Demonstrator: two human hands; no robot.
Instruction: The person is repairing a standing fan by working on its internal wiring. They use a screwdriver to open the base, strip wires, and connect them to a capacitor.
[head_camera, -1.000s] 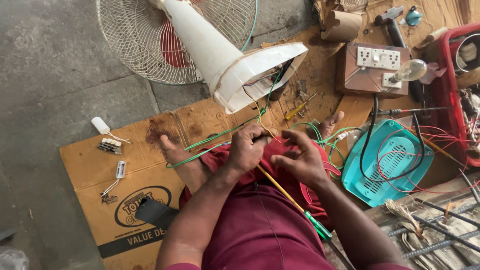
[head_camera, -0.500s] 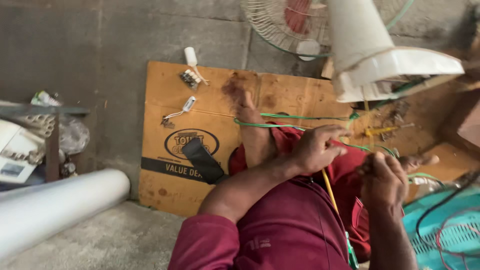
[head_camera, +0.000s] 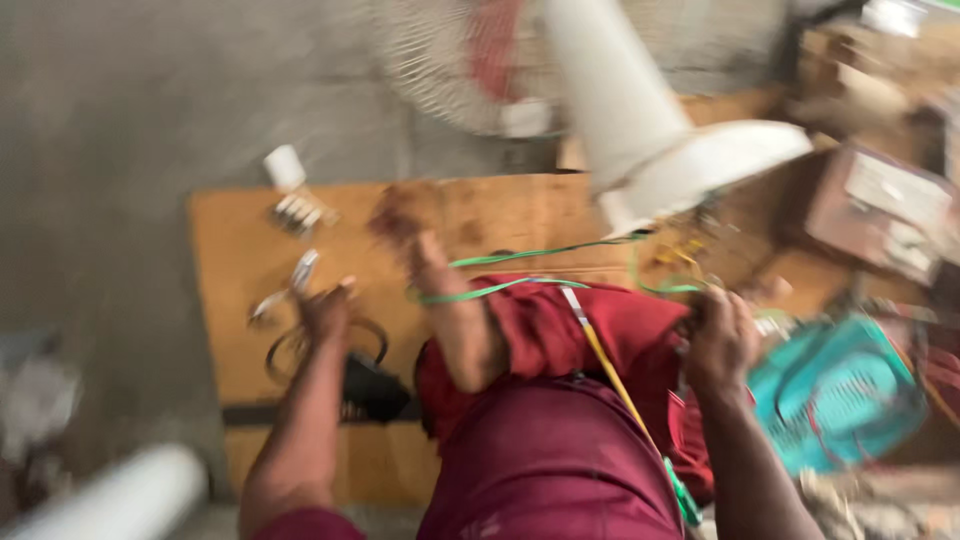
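The left hand (head_camera: 325, 310) reaches out to the cardboard sheet (head_camera: 240, 250), fingers loosely curled beside one small metal tool (head_camera: 285, 290), its grip too blurred to tell, while the right hand (head_camera: 720, 340) is closed around two green wires (head_camera: 500, 288) near one white fan base (head_camera: 690, 170).

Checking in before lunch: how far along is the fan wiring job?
Done: the fan base lies tipped over, with green wires pulled out of it. In hand: the right hand grips wires beside the base, and the left hand reaches for a small metal tool on the cardboard. Left: the wires hang loose and unjoined, and the base is not upright. The picture is blurred, so finer detail is unclear.
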